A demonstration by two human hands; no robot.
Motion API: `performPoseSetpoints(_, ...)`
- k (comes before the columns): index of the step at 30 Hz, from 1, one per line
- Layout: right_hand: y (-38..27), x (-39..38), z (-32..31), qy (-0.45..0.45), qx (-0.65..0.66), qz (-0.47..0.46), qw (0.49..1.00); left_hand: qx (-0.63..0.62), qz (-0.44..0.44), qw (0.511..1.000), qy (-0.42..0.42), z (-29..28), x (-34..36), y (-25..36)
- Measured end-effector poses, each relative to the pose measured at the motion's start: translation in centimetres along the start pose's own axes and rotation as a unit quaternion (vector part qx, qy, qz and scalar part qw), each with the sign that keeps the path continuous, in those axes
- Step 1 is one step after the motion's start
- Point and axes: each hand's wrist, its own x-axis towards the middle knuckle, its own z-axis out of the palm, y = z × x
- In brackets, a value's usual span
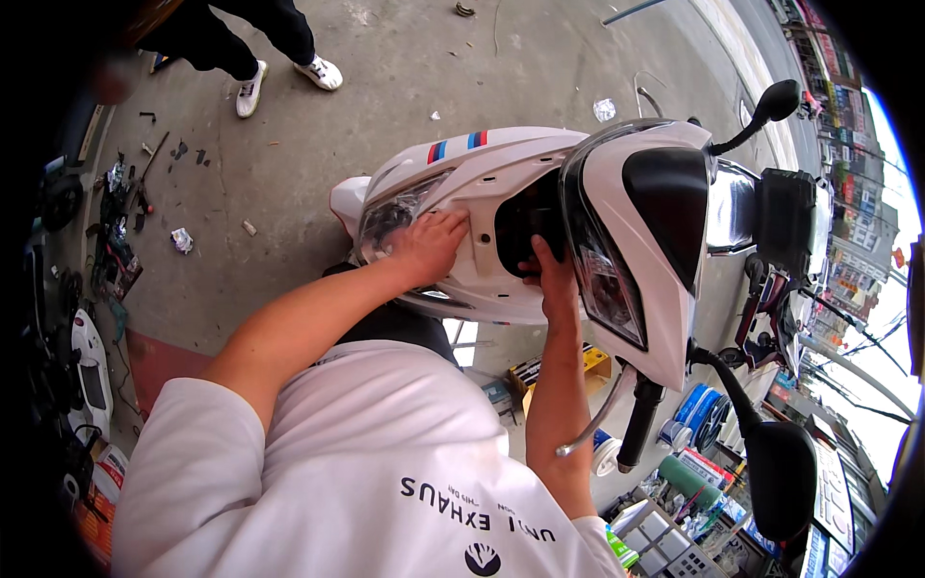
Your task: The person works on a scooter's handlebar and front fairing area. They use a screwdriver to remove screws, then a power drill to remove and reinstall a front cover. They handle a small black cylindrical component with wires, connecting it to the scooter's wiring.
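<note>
A white scooter with a red and blue striped front panel (453, 152) lies across the upper middle of my view. My left hand (429, 246) is open, its fingers resting on the white panel beside a clear lamp lens (390, 212). My right hand (551, 275) is at the dark opening (520, 217) in the panel, fingers apart and partly inside. I cannot make out what they touch there. The black-topped head cover (655, 212) sits right of the opening, above a handlebar grip (638, 429).
A person's legs in dark trousers and white shoes (318, 72) stand at upper left on the concrete. Scattered parts (120, 222) lie along the left. Boxes (564, 366), cans and a green cylinder (689, 482) crowd the lower right. Black mirrors (780, 482) jut out rightward.
</note>
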Motion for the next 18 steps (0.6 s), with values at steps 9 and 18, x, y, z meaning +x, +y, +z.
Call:
performPoseSetpoints(9, 1.9, -2.3, -2.9, -0.095, -0.010, -0.151, 0.984, -0.137, 0.007, 0.989, -0.045, -2.1, 2.1, -0.6)
performPoseSetpoints(18, 2.2, -3.0, -3.4, -0.166, 0.333, -0.044, 0.927, -0.321, 0.132, 0.931, -0.114, 0.3, 6.4, 3.5)
